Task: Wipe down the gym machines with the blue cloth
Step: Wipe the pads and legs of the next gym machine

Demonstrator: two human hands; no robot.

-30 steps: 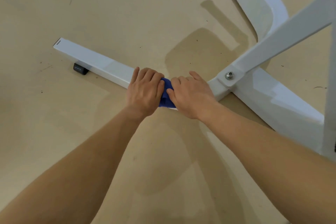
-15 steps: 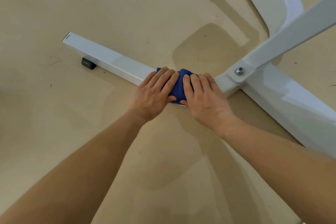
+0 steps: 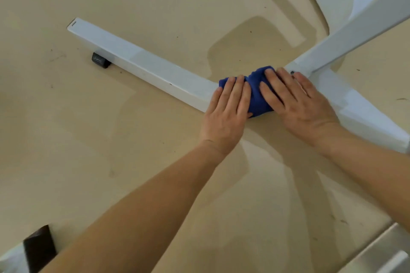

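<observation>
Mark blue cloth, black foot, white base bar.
blue cloth [image 3: 257,95], head view, exposed bunched middle.
black foot [image 3: 100,60], head view, top face.
white base bar [image 3: 142,63], head view, top face, mid-length.

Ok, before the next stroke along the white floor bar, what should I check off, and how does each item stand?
1. Blue cloth lies on the white bar: ok, bunched by the joint.
2. Left hand presses the cloth: ok, fingers flat.
3. Right hand presses the cloth: ok, fingers flat.
4. Bar top toward its free end unblocked: ok.
5. Bolt at the joint wiped: cannot tell, the right hand partly covers it.
6. Underside by the black foot wiped: cannot tell.
</observation>
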